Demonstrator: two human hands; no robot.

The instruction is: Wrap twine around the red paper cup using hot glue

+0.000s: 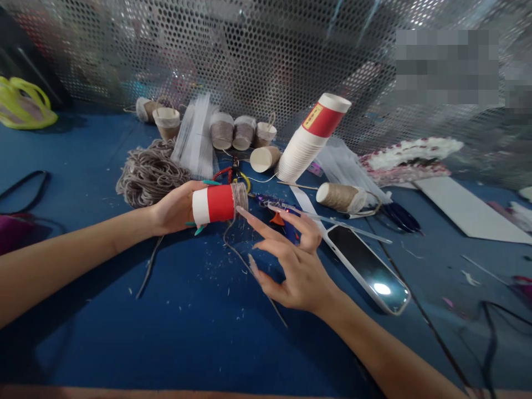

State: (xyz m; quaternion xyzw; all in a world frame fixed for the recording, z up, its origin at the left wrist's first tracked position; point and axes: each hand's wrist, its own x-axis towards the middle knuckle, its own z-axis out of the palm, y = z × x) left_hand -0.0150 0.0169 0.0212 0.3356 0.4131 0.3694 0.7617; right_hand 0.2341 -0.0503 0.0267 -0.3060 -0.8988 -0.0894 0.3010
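A red and white paper cup [220, 203] lies sideways in my left hand [172, 208], whose fingers wrap round its white end. Grey-brown cord [240, 200] is wound in several turns round the cup's other end, and a loose tail [245, 262] trails from it over the blue table. My right hand [297, 260] is just right of the cup with its fingers spread. Its index fingertip touches or nearly touches the wound cord. Behind the right fingers lies a dark blue glue gun [266, 200] with an orange trigger, partly hidden.
A tall leaning stack of paper cups [305, 144] stands behind. Left of it are a heap of grey cord [152, 172], white mesh [195, 133] and several cord-wrapped cups [222, 131]. A phone [368, 269] lies at the right, near another wrapped cup [338, 198]. Perforated metal [266, 55] backs the table.
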